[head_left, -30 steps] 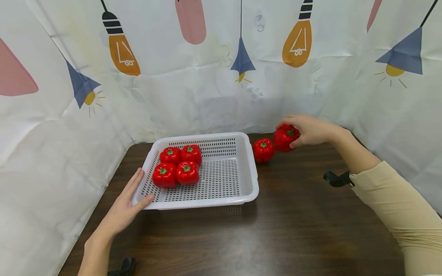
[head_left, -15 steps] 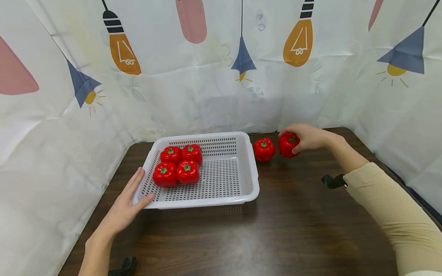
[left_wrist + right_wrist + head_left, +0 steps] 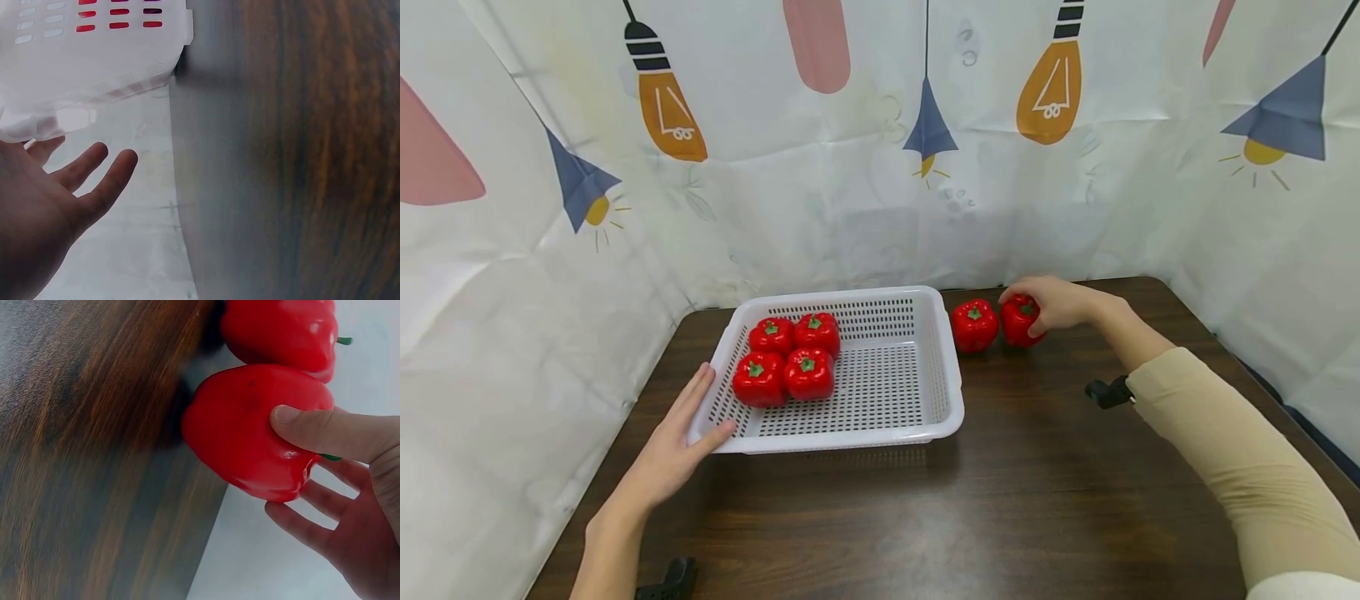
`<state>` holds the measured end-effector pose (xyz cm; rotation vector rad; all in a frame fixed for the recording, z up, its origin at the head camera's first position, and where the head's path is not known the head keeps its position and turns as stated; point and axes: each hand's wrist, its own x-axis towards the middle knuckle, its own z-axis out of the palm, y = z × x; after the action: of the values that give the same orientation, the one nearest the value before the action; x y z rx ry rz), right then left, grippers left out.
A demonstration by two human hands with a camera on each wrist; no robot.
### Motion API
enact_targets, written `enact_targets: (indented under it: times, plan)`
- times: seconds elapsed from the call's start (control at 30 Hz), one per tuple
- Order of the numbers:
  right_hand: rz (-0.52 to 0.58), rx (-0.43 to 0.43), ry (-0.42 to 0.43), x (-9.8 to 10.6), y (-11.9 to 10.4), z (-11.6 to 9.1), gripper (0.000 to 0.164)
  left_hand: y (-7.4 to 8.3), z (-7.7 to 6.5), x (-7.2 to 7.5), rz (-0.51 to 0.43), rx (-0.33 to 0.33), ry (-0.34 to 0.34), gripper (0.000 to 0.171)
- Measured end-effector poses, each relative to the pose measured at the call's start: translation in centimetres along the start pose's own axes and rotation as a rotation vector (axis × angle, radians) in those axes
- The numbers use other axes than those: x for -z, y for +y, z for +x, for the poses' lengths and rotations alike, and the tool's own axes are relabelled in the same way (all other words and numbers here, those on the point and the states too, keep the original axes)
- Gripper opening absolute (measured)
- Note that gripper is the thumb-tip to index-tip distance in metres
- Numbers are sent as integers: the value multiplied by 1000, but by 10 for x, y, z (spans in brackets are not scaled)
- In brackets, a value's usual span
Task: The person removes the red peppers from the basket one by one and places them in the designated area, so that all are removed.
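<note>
A white perforated basket [image 3: 940, 383] stands on the dark wooden table and holds several red bell peppers [image 3: 790, 358] in its left half. My left hand [image 3: 673, 450] lies flat against the basket's front left corner [image 3: 75, 94], fingers straight. To the right of the basket two more red peppers stand on the table side by side. My right hand [image 3: 1052, 302] grips the right one [image 3: 1018, 321] [image 3: 256, 431], thumb on its side and fingers behind it. The other pepper [image 3: 974, 325] [image 3: 281, 328] sits just left of it, touching or nearly touching.
A patterned white curtain [image 3: 880, 142] closes off the table at the back and on both sides. The table's front and right parts [image 3: 1037, 500] are bare wood. A black wrist mount [image 3: 1105, 392] shows under my right sleeve.
My right hand has brought its pepper down from above the table and a little left, so it now rests beside the other loose pepper. The left hand and basket have not moved.
</note>
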<state>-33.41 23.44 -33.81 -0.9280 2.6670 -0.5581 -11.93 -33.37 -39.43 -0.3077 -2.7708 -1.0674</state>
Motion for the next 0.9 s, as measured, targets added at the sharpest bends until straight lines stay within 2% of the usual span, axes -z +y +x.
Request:
enact_targets:
  times: [0.4,0.9]
  plan:
    - [7,-3,-10,-2,-1,10,60,-2,1,-1,-1,6,0,84]
    - [36,-28,-27,2,-3,6,66,-1,1,0,3,15,-5,85]
